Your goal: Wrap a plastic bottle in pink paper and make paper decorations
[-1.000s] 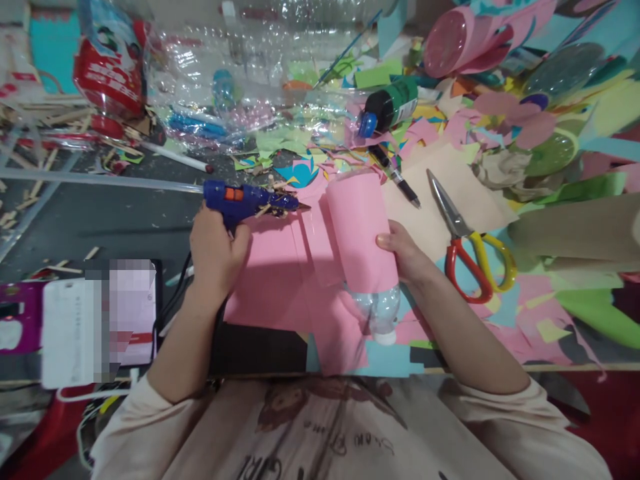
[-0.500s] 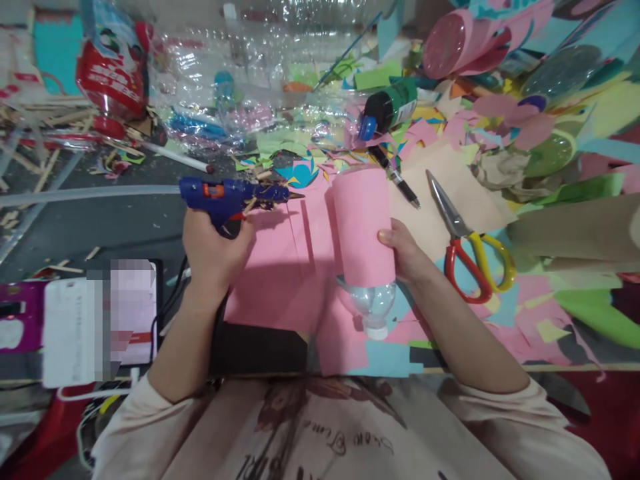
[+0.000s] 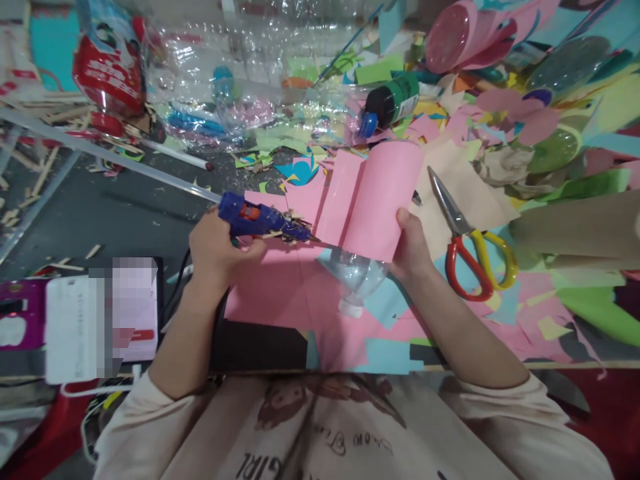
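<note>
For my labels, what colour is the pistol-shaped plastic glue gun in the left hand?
The glue gun is dark blue, best seen in the head view.

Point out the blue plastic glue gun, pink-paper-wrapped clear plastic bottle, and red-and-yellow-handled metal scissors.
Blue plastic glue gun (image 3: 266, 221), head view: body's side.
Pink-paper-wrapped clear plastic bottle (image 3: 381, 203), head view: paper wrap.
Red-and-yellow-handled metal scissors (image 3: 460, 225), head view: blade near pivot.
</note>
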The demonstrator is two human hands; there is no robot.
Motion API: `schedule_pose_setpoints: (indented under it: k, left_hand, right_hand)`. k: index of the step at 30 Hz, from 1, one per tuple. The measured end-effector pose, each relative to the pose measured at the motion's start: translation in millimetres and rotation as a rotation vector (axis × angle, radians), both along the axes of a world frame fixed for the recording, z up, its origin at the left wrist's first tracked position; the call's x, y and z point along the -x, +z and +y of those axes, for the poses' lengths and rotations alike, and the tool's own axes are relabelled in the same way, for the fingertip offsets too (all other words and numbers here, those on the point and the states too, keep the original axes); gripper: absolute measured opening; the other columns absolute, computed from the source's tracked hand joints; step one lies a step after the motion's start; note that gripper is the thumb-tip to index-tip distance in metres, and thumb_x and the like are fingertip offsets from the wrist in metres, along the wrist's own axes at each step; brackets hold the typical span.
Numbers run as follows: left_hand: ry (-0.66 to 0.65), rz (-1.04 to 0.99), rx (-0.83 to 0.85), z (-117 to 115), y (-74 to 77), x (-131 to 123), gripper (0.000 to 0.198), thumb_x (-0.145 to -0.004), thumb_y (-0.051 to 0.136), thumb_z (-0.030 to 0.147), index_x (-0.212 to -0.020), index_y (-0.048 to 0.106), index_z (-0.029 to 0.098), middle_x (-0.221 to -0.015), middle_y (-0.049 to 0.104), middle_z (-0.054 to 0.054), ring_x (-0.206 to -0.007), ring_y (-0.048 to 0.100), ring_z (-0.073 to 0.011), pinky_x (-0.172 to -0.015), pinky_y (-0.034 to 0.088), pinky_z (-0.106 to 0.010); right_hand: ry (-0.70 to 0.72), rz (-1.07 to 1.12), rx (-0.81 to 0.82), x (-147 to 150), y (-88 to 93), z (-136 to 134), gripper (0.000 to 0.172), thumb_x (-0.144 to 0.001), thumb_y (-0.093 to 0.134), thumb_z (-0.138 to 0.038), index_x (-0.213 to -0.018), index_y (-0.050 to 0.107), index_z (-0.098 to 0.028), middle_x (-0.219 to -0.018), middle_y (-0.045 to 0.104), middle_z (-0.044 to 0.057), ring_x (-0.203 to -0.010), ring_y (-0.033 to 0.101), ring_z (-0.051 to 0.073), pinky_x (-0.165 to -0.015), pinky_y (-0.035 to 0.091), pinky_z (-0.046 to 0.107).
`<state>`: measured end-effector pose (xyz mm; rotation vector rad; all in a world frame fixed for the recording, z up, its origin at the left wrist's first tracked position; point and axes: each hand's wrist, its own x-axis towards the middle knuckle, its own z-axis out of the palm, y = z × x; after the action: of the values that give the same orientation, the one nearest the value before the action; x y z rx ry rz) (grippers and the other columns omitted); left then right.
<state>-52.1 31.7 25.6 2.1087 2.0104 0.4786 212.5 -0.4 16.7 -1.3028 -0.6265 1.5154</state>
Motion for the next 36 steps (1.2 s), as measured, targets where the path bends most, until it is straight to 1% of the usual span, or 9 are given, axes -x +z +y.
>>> schedule_pose_setpoints:
  k: [5,10,14,18,23,28,32,36]
  left_hand:
    - [0.019,0.03,0.004,1.1,1.1,0.3,0.022,-0.061,0.065,0.03,-0.081,0.063,0.021,-0.08,0.06,-0.008,-0.091,0.064,-0.0336,-0.081,0.051,-0.044]
    - [-0.023,0.048,0.007,2.1,0.7,0.3,0.015,-0.062,0.065,0.031,-0.07,0.058,0.021,-0.075,0.059,-0.007,-0.087,0.064,-0.032,-0.078,0.051,-0.042]
    - [-0.034,0.073,0.01,3.0,0.2,1.6,0.013,-0.063,0.064,0.032,-0.067,0.057,0.022,-0.072,0.057,-0.007,-0.084,0.063,-0.031,-0.078,0.051,-0.042]
    - [-0.03,0.074,0.005,4.3,-1.4,4.1,0.016,-0.063,0.064,0.035,-0.068,0.057,0.022,-0.074,0.059,-0.008,-0.085,0.063,-0.0319,-0.079,0.05,-0.042]
    - [-0.015,0.026,0.011,4.7,-3.2,5.5,0.017,-0.061,0.063,0.035,-0.067,0.054,0.023,-0.072,0.056,-0.007,-0.087,0.062,-0.0315,-0.08,0.049,-0.042]
    - [0.008,-0.005,0.048,4.3,-1.9,5.0,0.014,-0.065,0.061,0.033,-0.072,0.055,0.022,-0.078,0.056,-0.009,-0.094,0.06,-0.0334,-0.086,0.047,-0.045]
    - [-0.003,-0.018,-0.004,4.6,-3.3,6.2,0.014,-0.068,0.057,0.033,-0.077,0.057,0.022,-0.076,0.055,-0.008,-0.092,0.06,-0.0319,-0.083,0.048,-0.043]
    - [0.002,-0.024,-0.069,4.9,-4.6,6.6,0.015,-0.068,0.056,0.032,-0.079,0.057,0.022,-0.076,0.057,-0.007,-0.092,0.061,-0.0314,-0.082,0.049,-0.043]
  right_hand:
    - [-0.003,0.001,0.015,1.1,3.4,1.1,0.064,-0.053,0.07,-0.073,-0.096,0.057,-0.028,-0.103,0.072,0.009,-0.103,0.067,0.033,-0.079,0.058,0.047]
    - [-0.011,0.012,0.014,0.7,2.3,0.7,0.062,-0.052,0.072,-0.071,-0.094,0.059,-0.027,-0.096,0.072,0.006,-0.101,0.068,0.031,-0.08,0.059,0.045]
    - [0.006,0.0,0.025,-0.3,1.3,0.3,0.063,-0.052,0.071,-0.073,-0.094,0.06,-0.027,-0.096,0.072,0.006,-0.101,0.068,0.031,-0.079,0.059,0.044]
    - [0.013,0.034,0.042,-2.4,0.3,-0.4,0.065,-0.047,0.077,-0.07,-0.094,0.063,-0.027,-0.098,0.073,0.006,-0.099,0.068,0.03,-0.079,0.06,0.043]
    - [0.07,-0.007,0.031,-3.2,-1.0,-1.9,0.065,-0.049,0.074,-0.074,-0.09,0.063,-0.025,-0.094,0.074,0.008,-0.099,0.069,0.032,-0.074,0.06,0.044]
    - [0.059,0.034,0.034,-1.7,1.8,-2.2,0.062,-0.045,0.078,-0.069,-0.086,0.063,-0.024,-0.089,0.074,0.008,-0.099,0.069,0.033,-0.073,0.06,0.044]
    - [0.1,0.01,0.05,-3.1,4.2,-1.8,0.062,-0.042,0.08,-0.069,-0.083,0.063,-0.025,-0.084,0.075,0.006,-0.092,0.07,0.032,-0.066,0.059,0.041]
    - [0.126,-0.007,0.031,-4.6,4.1,-1.7,0.063,-0.042,0.08,-0.069,-0.085,0.065,-0.026,-0.079,0.072,0.005,-0.085,0.069,0.029,-0.066,0.057,0.041]
